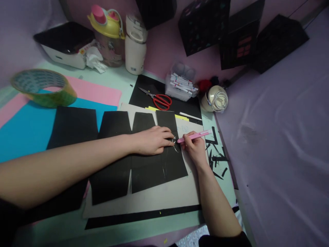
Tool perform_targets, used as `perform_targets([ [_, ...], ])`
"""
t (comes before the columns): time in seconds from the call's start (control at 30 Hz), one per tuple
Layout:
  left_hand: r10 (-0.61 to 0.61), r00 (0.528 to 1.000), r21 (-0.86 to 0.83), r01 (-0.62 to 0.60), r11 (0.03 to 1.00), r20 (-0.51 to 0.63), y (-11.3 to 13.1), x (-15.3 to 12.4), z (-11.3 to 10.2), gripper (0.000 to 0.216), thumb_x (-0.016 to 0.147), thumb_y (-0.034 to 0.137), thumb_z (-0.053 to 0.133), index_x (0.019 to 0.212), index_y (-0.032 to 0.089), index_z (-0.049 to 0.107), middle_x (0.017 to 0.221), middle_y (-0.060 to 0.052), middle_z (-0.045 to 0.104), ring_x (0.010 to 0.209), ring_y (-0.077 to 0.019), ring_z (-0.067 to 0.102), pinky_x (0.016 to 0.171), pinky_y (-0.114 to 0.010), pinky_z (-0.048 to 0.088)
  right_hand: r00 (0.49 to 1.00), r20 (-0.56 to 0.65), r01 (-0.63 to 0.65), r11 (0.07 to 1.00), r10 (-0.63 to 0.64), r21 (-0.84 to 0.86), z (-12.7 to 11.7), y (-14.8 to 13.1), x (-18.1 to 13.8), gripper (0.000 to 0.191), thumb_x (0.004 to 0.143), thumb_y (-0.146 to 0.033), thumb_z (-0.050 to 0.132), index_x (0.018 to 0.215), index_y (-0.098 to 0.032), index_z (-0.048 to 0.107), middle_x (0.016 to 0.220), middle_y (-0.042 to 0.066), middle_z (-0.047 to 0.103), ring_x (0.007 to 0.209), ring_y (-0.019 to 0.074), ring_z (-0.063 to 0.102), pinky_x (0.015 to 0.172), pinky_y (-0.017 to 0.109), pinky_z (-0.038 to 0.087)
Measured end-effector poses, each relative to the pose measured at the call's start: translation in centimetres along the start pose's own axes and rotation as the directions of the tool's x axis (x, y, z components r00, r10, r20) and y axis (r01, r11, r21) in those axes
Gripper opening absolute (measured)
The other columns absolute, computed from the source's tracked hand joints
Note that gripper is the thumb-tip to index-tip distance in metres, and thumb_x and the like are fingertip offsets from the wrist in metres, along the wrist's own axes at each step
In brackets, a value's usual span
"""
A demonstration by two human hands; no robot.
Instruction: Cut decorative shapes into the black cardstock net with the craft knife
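Note:
A black sheet of card [144,171] with wedge-shaped slits along its top and bottom edges lies on a pale grey board [154,199]. My left hand [154,141] rests flat on the card, fingers stretched toward its right panel. Just right of those fingertips, my right hand [194,147] is closed around a slim pink craft knife [196,135], its tip low over the card. Small whitish curved marks show by the tip; whether they are cuts or drawn lines I cannot tell.
Red-handled scissors [161,101] and a white pen [190,116] lie behind the card. Black paper scraps [218,158] are scattered at right. A tape roll [43,89], white bottle [135,48], marker box [181,84] and cream jar [216,98] stand around. Black paper boxes [205,25] hang above.

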State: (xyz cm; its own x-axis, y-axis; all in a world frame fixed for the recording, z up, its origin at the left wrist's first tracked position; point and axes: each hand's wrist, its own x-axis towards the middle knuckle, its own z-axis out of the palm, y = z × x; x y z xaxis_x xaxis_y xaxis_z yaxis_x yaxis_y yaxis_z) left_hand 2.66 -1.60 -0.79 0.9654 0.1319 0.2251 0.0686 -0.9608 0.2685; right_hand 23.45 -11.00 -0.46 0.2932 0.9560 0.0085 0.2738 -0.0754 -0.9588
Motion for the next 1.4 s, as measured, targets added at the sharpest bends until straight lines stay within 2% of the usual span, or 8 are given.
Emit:
perform_targets([
  [0.27, 0.006, 1.0, -0.008, -0.006, 1.0, -0.004, 0.02, 0.08, -0.12, 0.039, 0.088, 0.017, 0.051, 0.125, 0.021, 0.062, 0.133, -0.009, 0.057, 0.126, -0.0297, 0.044, 0.097, -0.044, 0.039, 0.999, -0.019, 0.03, 0.999, -0.031, -0.04, -0.02, 0.09, -0.1, 0.026, 0.086, -0.042, 0.063, 0.074, -0.02, 0.057, 0.058, -0.001, 0.063, 0.047, 0.0105, 0.051, 0.047, 0.023, 0.038],
  [0.7, 0.006, 1.0, -0.015, -0.006, 1.0, -0.002, -0.04, 0.0, -0.08, 0.04, 0.088, 0.017, 0.05, 0.126, 0.022, 0.061, 0.134, -0.009, 0.056, 0.127, -0.029, 0.043, 0.098, -0.044, 0.039, 0.996, 0.093, 0.0, 1.0, -0.001, 0.021, -0.47, -0.44, -0.03, 0.026, 0.085, -0.042, 0.065, 0.076, -0.019, 0.058, 0.065, -0.001, 0.063, 0.052, 0.0103, 0.05, 0.051, 0.024, 0.039],
  [0.9, 0.01, 1.0, -0.04, -0.011, 0.999, -0.023, -0.06, 0.02, -0.16, 0.04, 0.087, 0.016, 0.052, 0.125, 0.023, 0.062, 0.133, -0.009, 0.057, 0.126, -0.0294, 0.045, 0.098, -0.044, 0.039, 0.998, 0.063, -0.02, 1.0, 0.019, 0.009, -0.63, -0.31, -0.02, 0.028, 0.085, -0.045, 0.064, 0.075, -0.02, 0.057, 0.064, 0.0, 0.065, 0.051, 0.0108, 0.051, 0.05, 0.023, 0.039],
  [1.2, 0.008, 1.0, -0.017, -0.009, 1.0, -0.015, -0.09, -0.07, -0.09, 0.04, 0.088, 0.018, 0.05, 0.126, 0.023, 0.061, 0.134, -0.008, 0.057, 0.127, -0.0284, 0.044, 0.098, -0.043, 0.039, 0.998, 0.051, 0.035, 0.998, -0.033, -0.044, -0.31, 0.1, -0.23, 0.026, 0.085, -0.043, 0.064, 0.075, -0.02, 0.057, 0.063, 0.0, 0.064, 0.051, 0.0119, 0.052, 0.052, 0.025, 0.04],
  [1.4, 0.011, 1.0, -0.012, -0.011, 1.0, -0.011, -0.11, -0.08, -0.1, 0.039, 0.089, 0.018, 0.049, 0.125, 0.023, 0.061, 0.134, -0.008, 0.057, 0.127, -0.0277, 0.043, 0.099, -0.042, 0.038, 0.996, -0.004, 0.084, 0.987, -0.085, -0.135, -0.29, 0.4, -0.39, 0.023, 0.086, -0.041, 0.063, 0.076, -0.021, 0.056, 0.061, -0.003, 0.06, 0.053, 0.0125, 0.051, 0.054, 0.025, 0.039],
])
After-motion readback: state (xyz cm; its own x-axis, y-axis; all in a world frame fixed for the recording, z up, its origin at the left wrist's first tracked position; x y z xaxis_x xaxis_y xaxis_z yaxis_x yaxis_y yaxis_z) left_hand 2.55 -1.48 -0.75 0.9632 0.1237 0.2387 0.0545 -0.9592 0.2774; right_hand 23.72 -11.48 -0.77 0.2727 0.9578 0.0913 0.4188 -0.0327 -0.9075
